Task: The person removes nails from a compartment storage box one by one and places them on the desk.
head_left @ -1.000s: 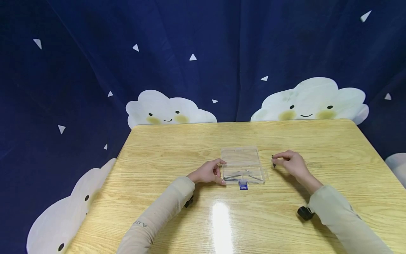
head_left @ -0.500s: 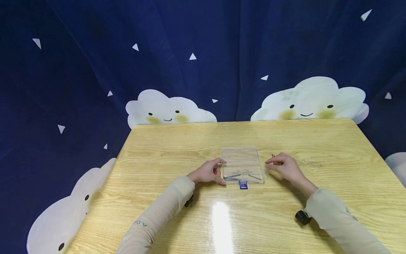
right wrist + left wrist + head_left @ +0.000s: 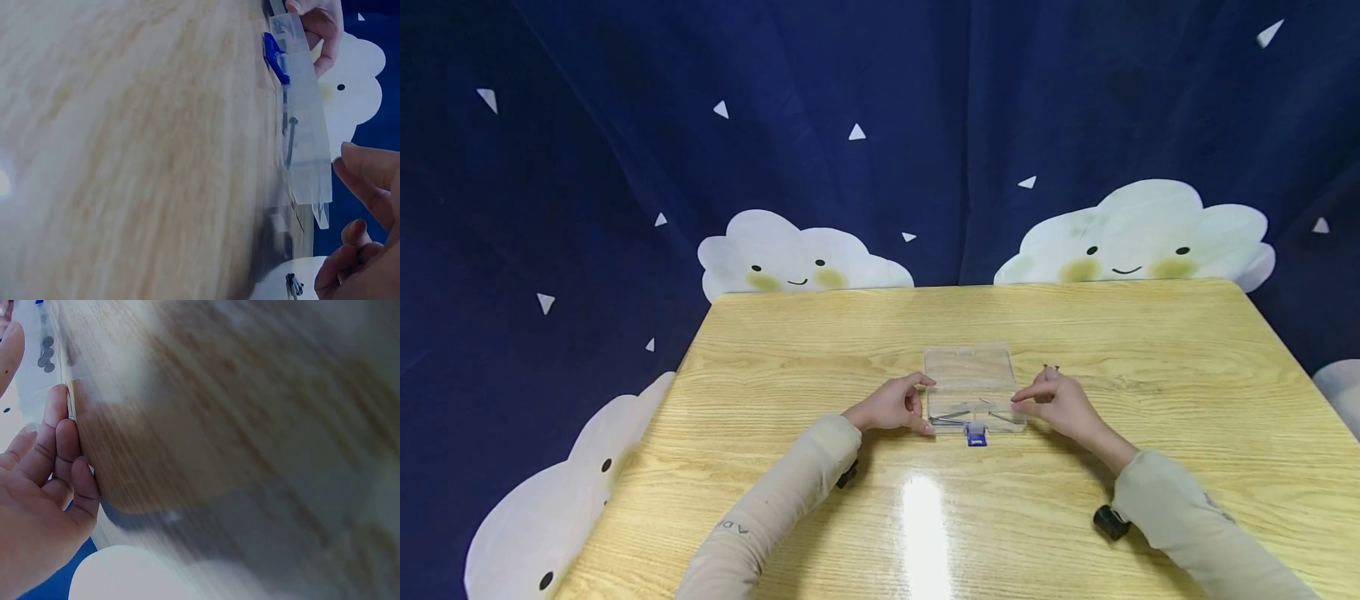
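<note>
A clear plastic box (image 3: 967,421) with a blue latch (image 3: 976,437) lies on the table, its lid (image 3: 967,368) folded back. Several grey nails (image 3: 951,419) of different lengths lie in it. My left hand (image 3: 891,406) grips the box's left end, thumb near the front corner and index finger further back. My right hand (image 3: 1060,406) is at the box's right end, thumb and index finger pinched together. A small dark nail tip (image 3: 337,160) seems to show between these fingertips; most of it is hidden. Beyond the right hand stand a few small dark nails (image 3: 1051,367), partly covered by its fingers.
The wooden table (image 3: 820,333) reaches back to a dark blue curtain (image 3: 850,183) with white cloud shapes (image 3: 1135,237) along it. Black wrist cameras (image 3: 1110,522) hang under the sleeves. A bright light reflection (image 3: 925,533) lies on the tabletop in front of the box.
My right hand has moved left from the small nails on the table to the box's right end, fingertips pinched. My left hand and the box have stayed in place.
</note>
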Demonstrator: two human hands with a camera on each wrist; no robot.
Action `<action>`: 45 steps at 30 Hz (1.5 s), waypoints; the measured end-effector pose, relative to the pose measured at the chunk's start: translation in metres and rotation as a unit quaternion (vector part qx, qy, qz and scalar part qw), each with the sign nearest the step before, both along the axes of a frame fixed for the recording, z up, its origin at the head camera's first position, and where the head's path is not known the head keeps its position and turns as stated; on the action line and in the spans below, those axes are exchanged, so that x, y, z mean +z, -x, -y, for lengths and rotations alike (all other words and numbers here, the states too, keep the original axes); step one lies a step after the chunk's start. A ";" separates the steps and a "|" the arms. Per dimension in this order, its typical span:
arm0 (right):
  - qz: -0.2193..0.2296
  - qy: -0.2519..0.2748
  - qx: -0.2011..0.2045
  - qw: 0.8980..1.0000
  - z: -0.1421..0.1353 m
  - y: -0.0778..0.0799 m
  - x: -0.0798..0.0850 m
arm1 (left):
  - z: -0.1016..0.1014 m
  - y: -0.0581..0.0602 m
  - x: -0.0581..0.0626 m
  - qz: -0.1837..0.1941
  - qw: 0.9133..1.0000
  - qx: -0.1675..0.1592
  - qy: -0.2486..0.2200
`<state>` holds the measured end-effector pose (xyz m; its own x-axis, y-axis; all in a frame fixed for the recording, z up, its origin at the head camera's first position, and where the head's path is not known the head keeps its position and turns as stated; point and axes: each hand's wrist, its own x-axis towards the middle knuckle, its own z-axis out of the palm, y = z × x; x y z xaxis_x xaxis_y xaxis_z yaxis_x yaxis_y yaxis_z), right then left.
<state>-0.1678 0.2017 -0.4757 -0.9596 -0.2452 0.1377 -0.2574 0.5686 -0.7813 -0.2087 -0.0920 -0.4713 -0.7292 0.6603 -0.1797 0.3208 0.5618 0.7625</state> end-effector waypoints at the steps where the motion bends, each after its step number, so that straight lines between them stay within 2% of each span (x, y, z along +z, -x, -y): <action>1: -0.006 -0.005 0.003 1.000 0.001 0.000 0.000 | 0.000 0.000 0.000 0.000 1.000 0.000 -0.001; 7: -0.051 -0.042 0.026 0.997 0.005 -0.002 -0.003 | 0.000 -0.001 0.001 0.002 1.000 0.002 -0.007; 15: -0.070 -0.082 0.067 0.992 0.009 -0.001 -0.001 | -0.001 0.000 0.003 -0.001 1.000 0.001 -0.006; 24: -0.123 -0.139 0.099 0.978 0.012 0.003 0.002 | -0.001 0.000 0.004 -0.001 1.000 0.002 -0.005; 30: -0.135 -0.187 0.104 0.967 0.015 0.004 0.004 | -0.001 -0.001 0.004 -0.004 1.000 0.002 0.000; 34: -0.143 -0.185 0.105 0.967 0.017 0.005 0.004 | -0.001 -0.002 0.005 -0.002 1.000 0.003 0.000; 38: -0.170 -0.175 0.117 0.963 0.018 0.009 0.003 | 0.000 -0.002 0.004 0.003 1.000 0.006 -0.001; 41: -0.194 -0.179 0.144 0.954 0.017 0.013 0.002 | 0.000 -0.002 0.003 0.007 1.000 0.008 -0.003; 45: -0.250 -0.188 0.190 0.931 0.016 0.018 -0.001 | -0.001 -0.002 0.001 0.006 1.000 0.009 -0.004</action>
<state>-0.1856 0.1855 -0.4763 -0.6327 -0.6747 0.3801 -0.7737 0.5711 -0.2742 -0.2071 -0.0911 -0.4702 -0.7385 0.6489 -0.1834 0.3014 0.5610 0.7710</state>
